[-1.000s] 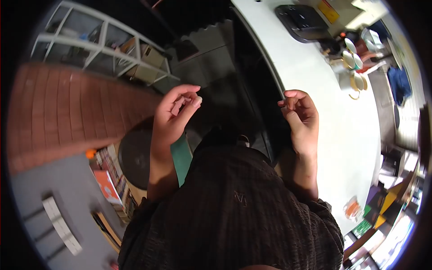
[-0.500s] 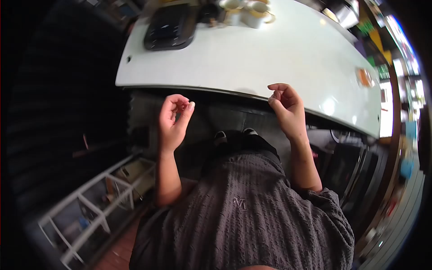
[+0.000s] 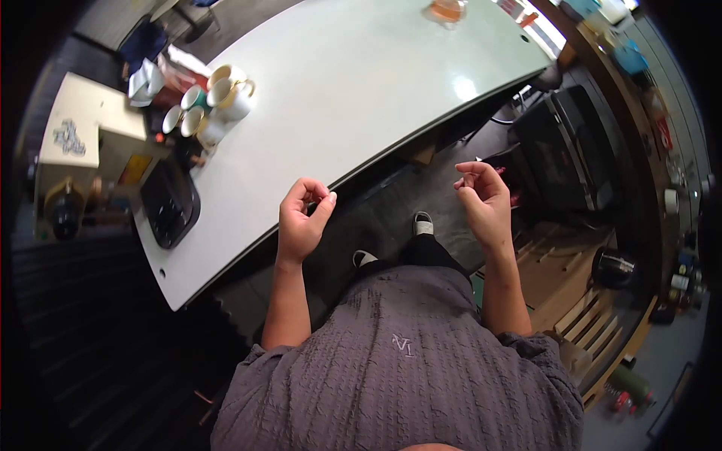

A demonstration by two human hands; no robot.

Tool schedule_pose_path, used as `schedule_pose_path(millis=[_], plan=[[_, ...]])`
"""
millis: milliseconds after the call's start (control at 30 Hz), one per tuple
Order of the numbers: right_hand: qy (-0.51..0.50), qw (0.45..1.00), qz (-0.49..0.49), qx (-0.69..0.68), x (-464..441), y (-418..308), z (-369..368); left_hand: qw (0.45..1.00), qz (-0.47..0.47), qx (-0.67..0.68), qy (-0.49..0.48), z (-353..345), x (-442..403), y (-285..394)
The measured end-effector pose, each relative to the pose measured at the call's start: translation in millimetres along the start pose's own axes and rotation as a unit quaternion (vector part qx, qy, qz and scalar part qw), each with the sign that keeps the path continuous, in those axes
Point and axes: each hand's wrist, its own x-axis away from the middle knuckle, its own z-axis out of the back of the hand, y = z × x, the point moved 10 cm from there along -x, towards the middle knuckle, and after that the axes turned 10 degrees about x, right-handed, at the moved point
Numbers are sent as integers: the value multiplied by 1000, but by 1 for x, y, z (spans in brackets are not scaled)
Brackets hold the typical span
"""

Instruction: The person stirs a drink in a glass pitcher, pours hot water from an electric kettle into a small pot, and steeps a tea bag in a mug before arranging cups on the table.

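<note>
My left hand (image 3: pixel 303 224) is raised over the front edge of the white table (image 3: pixel 323 98), its fingers loosely curled and the thumb near the index finger. Nothing shows between them, so it is open. To its right, over the dark floor, my right hand (image 3: pixel 487 209) hovers with bent fingers and a gap between index finger and thumb. It is open too and holds nothing. Several mugs (image 3: pixel 229 94) stand together on the table's left part. Nearer its left corner lies a black tray-like object (image 3: pixel 169 203).
An orange-filled glass container (image 3: pixel 447 10) stands at the table's far side. Dark cases (image 3: pixel 568 146) and a slatted wooden piece (image 3: pixel 590 323) are on the right. My shoes (image 3: pixel 423 223) show on the floor below. A pale wooden surface (image 3: pixel 75 113) is at the left.
The view has swung round: the table, first on the right, then across the top, now slants from lower left to upper right. Both hands stay raised, slightly shifted and loosely curled.
</note>
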Motion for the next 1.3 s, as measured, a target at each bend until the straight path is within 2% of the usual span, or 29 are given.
schedule_pose_path(millis=[133,267,400,433,467,567,667,867,900,933,1000,1167,1300], plan=[[60,998,-11,-7,-10,18,57,999,18,7,-50,-48,-31,-16],[95,995,-43,2,-47,49,112,998,41,20,-42,-82,-70,-33],[74,995,-70,-19,-133,71,140,999,31,-3,5,-105,-116,-52],[70,997,-10,-10,-166,74,144,999,29,-7,18,-112,-129,-55],[58,998,-12,-14,-200,83,148,999,30,-12,30,-120,-142,-57],[26,996,37,82,-295,79,137,992,43,-41,109,-135,-173,-53],[10,982,87,165,-383,69,111,990,34,-51,126,-152,-192,-44],[17,953,98,288,-466,75,64,975,47,-61,206,-143,-187,-36],[-5,961,82,264,-469,76,59,972,52,-51,222,-139,-184,-37],[19,979,35,202,-472,91,59,969,57,-40,236,-134,-180,-38],[18,984,20,174,-481,106,54,964,65,-21,256,-124,-176,-43],[17,993,-70,91,-486,115,53,966,60,-12,250,-112,-185,-37],[-6,987,-89,133,-489,119,47,974,39,-9,225,-105,-196,-24]])
